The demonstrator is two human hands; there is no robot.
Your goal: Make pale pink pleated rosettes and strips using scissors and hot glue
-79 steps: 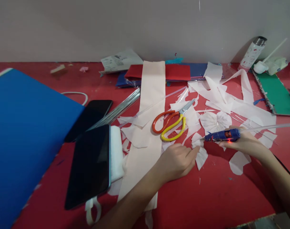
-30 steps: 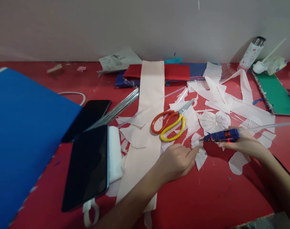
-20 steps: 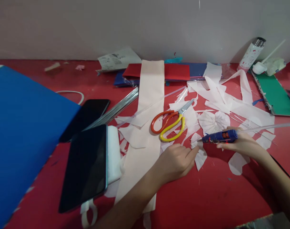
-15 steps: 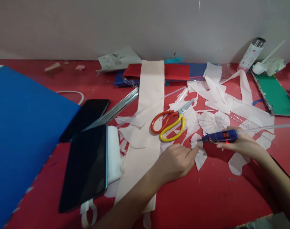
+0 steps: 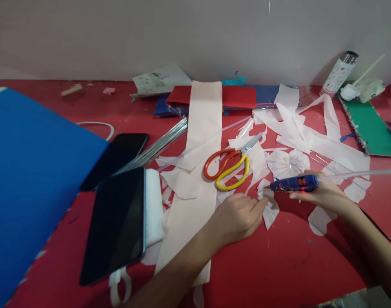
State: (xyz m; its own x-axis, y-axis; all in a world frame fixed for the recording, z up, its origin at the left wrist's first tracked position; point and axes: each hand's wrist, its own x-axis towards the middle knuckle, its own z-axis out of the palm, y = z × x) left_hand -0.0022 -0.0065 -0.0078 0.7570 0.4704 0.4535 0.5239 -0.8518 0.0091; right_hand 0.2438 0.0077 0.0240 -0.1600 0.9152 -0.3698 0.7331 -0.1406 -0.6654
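Note:
My right hand (image 5: 326,194) is wrapped round a blue hot glue gun (image 5: 293,183) with a small red light and a clear glue stick (image 5: 359,173) coming out of its back. The gun's nozzle touches or hovers just over a small white crepe paper petal (image 5: 271,214); which of the two I cannot tell. My left hand (image 5: 240,216) is closed, its index fingertip pressing the petal against the red table, and its other fingers are curled under. Scissors (image 5: 232,164) with one orange and one yellow handle lie beyond my left hand. Behind the gun rests a gathered white petal (image 5: 288,163).
White paper scraps (image 5: 311,137) spread over the back right. A long cream paper strip (image 5: 201,128) crosses the table (image 5: 279,269). Left lie a black tablet (image 5: 116,226), a dark phone (image 5: 118,158) and a blue board (image 5: 37,179). A bottle (image 5: 339,73) stands at the back right.
My right hand and the glue gun have shifted slightly left, the nozzle further over the petal. The left hand holds its place.

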